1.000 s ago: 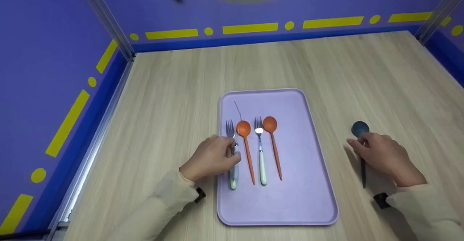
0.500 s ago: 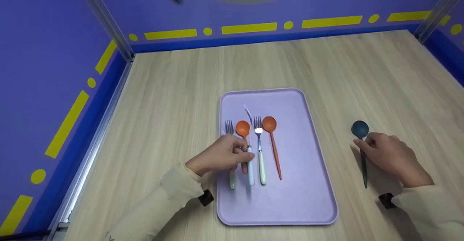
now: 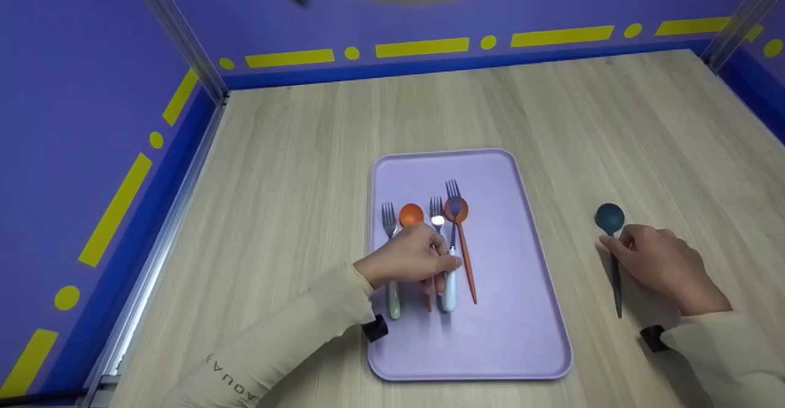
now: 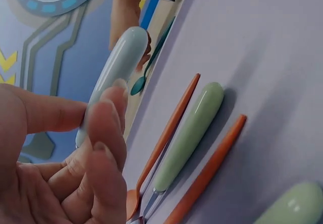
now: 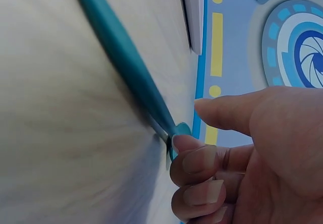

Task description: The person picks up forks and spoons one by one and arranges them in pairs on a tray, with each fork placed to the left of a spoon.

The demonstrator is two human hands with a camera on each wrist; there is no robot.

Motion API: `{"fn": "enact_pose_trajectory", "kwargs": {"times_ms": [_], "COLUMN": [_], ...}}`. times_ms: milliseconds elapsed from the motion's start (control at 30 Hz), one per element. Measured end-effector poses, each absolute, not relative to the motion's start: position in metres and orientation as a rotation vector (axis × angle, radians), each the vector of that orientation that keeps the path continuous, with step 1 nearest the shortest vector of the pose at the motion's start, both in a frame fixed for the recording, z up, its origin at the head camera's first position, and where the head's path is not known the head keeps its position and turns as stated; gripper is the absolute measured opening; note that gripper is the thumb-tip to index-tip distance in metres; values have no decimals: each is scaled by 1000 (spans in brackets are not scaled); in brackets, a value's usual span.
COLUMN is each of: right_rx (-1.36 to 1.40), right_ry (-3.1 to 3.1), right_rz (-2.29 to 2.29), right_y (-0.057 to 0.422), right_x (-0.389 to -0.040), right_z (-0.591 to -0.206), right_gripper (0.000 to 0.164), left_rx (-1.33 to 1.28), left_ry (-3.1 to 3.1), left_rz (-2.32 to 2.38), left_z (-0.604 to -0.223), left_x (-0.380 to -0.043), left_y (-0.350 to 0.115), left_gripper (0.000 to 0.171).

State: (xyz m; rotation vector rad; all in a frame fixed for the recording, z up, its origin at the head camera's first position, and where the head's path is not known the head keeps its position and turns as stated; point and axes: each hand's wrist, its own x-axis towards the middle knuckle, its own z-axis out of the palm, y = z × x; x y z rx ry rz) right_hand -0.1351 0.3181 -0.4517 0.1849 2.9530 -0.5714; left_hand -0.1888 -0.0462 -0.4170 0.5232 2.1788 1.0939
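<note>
My left hand [image 3: 417, 254] is over the tray, pinching a fork by its light-blue handle [image 4: 118, 57] between thumb and fingers. The fork's tines overlap the right orange spoon [image 3: 468, 267] in the head view. Under the hand lie the left orange spoon [image 3: 411, 213], its handle partly hidden, and a fork with a pale-green handle [image 4: 194, 133]. Another green-handled fork [image 3: 394, 304] lies farthest left. At the right, my right hand [image 3: 665, 267] is beside a dark teal spoon [image 3: 610, 218] on the table; its thumb stands apart from the loosely bent fingers [image 5: 202, 193].
The lilac tray [image 3: 509, 346] has a raised rim and lies on a light wooden table [image 3: 294, 169]. Blue-purple walls [image 3: 429, 21] with yellow marks border the table at the back and sides.
My left hand has carried the blue-handled fork rightward across the tray, from above the leftmost fork to by the right orange spoon. The right hand has shifted slightly right and barely moves since.
</note>
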Motion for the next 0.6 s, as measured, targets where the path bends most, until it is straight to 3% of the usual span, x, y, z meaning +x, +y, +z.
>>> {"fn": "enact_pose_trajectory", "kwargs": {"times_ms": [600], "right_rx": [103], "right_ry": [2940], "right_rz": [-605], "right_y": [321], "right_x": [-139], "right_z": [-458], "right_gripper": [33], "left_rx": [616], "left_ry": [2440], "left_rz": [879], "left_z": [-424], "left_x": [-197], "left_y": [-12], "left_gripper": [33]}}
